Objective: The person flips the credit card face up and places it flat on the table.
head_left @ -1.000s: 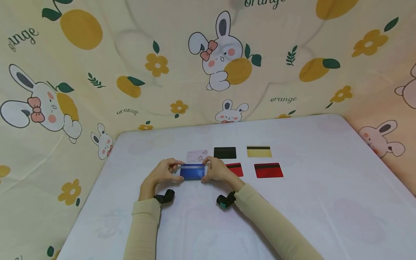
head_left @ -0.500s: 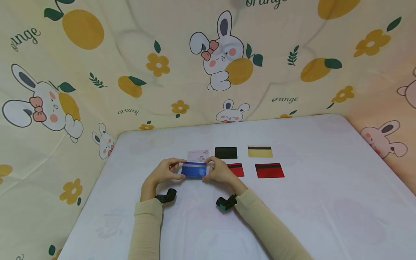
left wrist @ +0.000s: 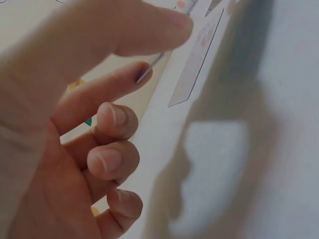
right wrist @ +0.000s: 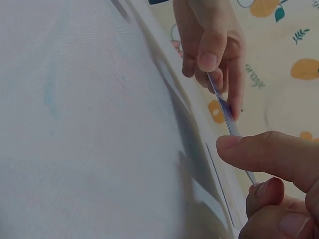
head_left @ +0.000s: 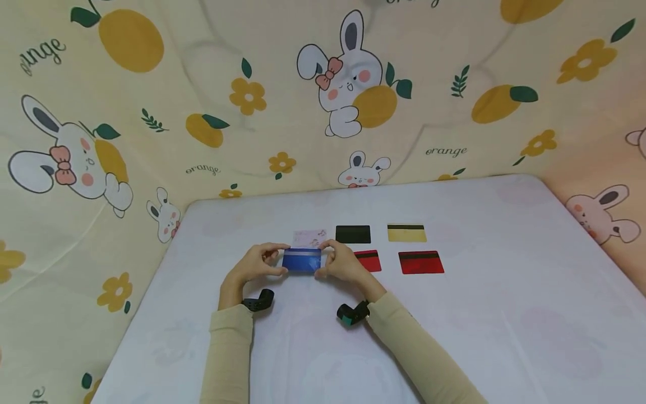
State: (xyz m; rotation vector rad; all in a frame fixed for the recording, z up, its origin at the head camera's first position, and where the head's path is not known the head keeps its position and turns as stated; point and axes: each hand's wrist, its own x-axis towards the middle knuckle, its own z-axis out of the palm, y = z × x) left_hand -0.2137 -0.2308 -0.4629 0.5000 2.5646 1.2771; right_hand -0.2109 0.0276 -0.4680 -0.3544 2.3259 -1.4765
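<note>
In the head view a blue card [head_left: 301,260] with a pale stripe near its top edge is held between both hands. My left hand [head_left: 255,265] pinches its left side between thumb and forefinger, the other fingers curled loosely. At the opposite side my right hand [head_left: 344,262] grips it the same way. From the right wrist, the card [right wrist: 228,115] shows nearly edge-on, raised off the table. Just behind it lies a pale pink card [head_left: 309,238] with a small printed pattern, its lower part overlapped in the head view.
Right of the pink card lie a black card [head_left: 353,234] and a gold card [head_left: 406,233]. In the nearer row are a red card [head_left: 370,261], partly hidden by the right hand, and another red card [head_left: 421,262]. A white cloth covers the table [head_left: 504,314]; a patterned curtain [head_left: 282,123] hangs behind.
The blue card has shifted slightly away from me, nearer the pink card, with both hands keeping hold. The head view has drifted a little; the other cards stay put.
</note>
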